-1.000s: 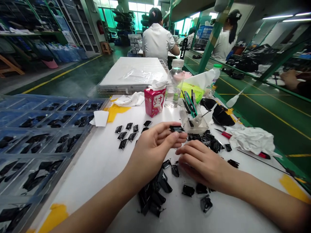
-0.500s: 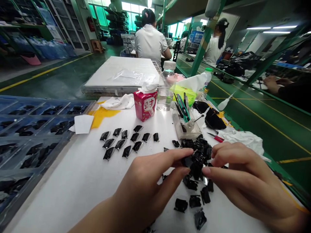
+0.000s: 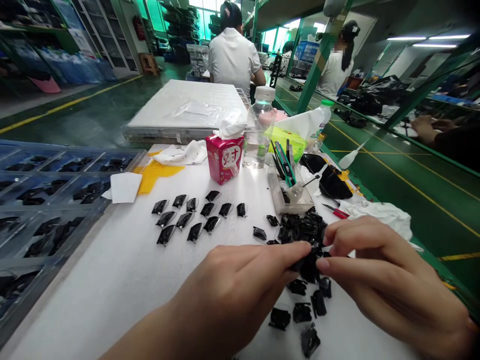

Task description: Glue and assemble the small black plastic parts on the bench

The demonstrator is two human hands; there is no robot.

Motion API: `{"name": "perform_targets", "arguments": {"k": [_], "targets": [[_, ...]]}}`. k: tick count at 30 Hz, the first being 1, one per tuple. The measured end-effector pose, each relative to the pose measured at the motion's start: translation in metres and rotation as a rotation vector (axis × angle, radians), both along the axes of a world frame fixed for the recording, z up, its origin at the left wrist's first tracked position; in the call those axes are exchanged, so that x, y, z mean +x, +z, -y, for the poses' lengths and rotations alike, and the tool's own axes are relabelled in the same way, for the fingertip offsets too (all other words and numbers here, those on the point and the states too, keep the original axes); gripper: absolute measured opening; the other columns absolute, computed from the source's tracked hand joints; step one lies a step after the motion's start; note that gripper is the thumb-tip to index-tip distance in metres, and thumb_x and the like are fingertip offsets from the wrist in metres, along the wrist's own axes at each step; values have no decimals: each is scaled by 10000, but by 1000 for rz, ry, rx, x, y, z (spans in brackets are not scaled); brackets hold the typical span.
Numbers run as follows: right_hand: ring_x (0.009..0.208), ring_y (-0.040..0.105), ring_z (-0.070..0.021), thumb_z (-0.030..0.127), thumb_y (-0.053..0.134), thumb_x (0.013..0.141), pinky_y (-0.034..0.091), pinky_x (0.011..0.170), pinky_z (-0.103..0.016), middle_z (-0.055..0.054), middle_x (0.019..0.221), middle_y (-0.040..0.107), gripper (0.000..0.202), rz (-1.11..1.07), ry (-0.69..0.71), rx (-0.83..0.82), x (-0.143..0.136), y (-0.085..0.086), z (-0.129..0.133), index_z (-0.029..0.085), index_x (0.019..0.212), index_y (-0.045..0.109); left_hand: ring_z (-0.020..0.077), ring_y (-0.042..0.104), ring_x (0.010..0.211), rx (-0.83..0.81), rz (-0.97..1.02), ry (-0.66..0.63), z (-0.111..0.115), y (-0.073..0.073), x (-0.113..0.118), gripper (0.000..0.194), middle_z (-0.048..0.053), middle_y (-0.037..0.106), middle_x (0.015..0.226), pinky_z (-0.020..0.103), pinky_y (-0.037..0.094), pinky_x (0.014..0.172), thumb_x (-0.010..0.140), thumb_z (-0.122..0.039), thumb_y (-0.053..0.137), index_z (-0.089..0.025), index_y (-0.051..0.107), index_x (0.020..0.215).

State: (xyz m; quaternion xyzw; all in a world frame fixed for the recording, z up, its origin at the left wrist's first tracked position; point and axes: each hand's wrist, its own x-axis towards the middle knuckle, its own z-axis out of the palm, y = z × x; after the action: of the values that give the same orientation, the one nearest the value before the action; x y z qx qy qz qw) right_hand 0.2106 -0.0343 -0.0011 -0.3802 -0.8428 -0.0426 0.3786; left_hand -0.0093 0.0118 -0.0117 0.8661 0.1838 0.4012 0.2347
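Note:
My left hand (image 3: 240, 287) reaches in from the lower left, its fingers closed on a small black plastic part (image 3: 298, 264), mostly hidden under the index finger. Facing it from the right, my right hand (image 3: 393, 280) has curled fingers, with thumb and index tip brought close together beside that part; what they pinch, if anything, is hidden. Behind and below the fingertips lies a pile of glossy black plastic parts (image 3: 300, 227). Several loose ones, such as a black part (image 3: 279, 318), are scattered nearer me. Left of the hands, several curved black pieces with clear edges (image 3: 184, 220) sit in rough rows.
A compartmented plastic tray (image 3: 84, 216) of black pieces stands at left. Beyond the rows are a red tissue box (image 3: 224, 159), a clear bottle (image 3: 258, 132) and a small box of tools (image 3: 290, 202). A red-handled tool (image 3: 339, 213) and white cloth (image 3: 382, 216) lie right. A seated person (image 3: 235, 55) is ahead.
My left fingers have closed further over the black part, and the index finger has moved slightly right and down. My right hand has shifted a little right. The view has tilted slightly downward.

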Motion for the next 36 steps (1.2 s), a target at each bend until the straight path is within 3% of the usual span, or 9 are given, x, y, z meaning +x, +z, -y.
{"name": "perform_targets", "arguments": {"k": [9,16,27,36], "targets": [[957,589,-178,-66,520,828,503,863,-356,-65,1020,611,317,-80,140,-154,1,0,-4,165,1034,592,99,730,868,-13,-41,-26,-1,2,3,228,37,763,1048,121,538,789,929,-101,543,-87,614,1146],[960,578,-172,-88,545,820,490,838,-342,-62,1015,593,306,-126,166,-190,0,-3,-5,132,1026,597,83,715,932,-63,39,-40,3,4,4,247,73,759,1058,83,502,863,897,-37,539,-55,638,1122],[941,579,-170,-81,545,824,492,833,-354,-55,1003,586,310,-126,161,-207,1,-3,-3,144,1030,602,44,732,725,-156,107,34,4,5,5,215,1,789,882,13,498,743,833,-36,649,-99,693,1034],[950,573,-176,-89,535,821,497,814,-359,-58,1002,570,322,-126,149,-209,1,-3,-3,141,1036,603,61,739,835,-156,154,11,5,0,9,201,14,788,946,19,497,828,813,-18,677,-108,688,991]]}}
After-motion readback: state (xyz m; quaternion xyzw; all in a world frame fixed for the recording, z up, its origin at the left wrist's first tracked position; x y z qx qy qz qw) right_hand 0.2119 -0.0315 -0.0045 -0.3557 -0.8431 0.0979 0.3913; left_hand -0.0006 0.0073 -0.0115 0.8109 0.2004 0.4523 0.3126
